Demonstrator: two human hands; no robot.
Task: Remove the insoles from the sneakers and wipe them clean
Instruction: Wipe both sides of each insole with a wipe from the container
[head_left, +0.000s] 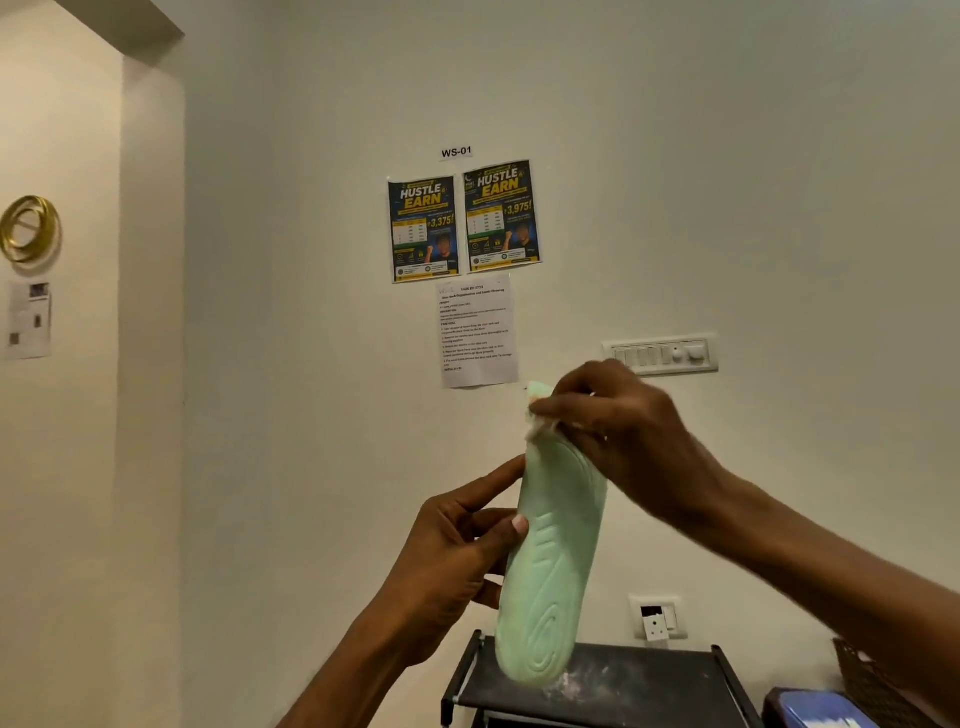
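A pale green insole (553, 561) is held upright in front of the wall, its ribbed underside facing me and its heel end pointing down. My left hand (457, 545) grips it at its left edge near the middle, thumb on the front. My right hand (618, 426) is at the toe end, pressing a small white wipe (540, 423) against the insole's top. No sneakers are in view.
A black shoe rack (644, 680) with a dusty top stands below the insole. A blue box (821, 712) and a woven basket (872, 686) sit at the lower right. Posters (462, 223), a task sheet and a switch panel (660, 356) hang on the wall.
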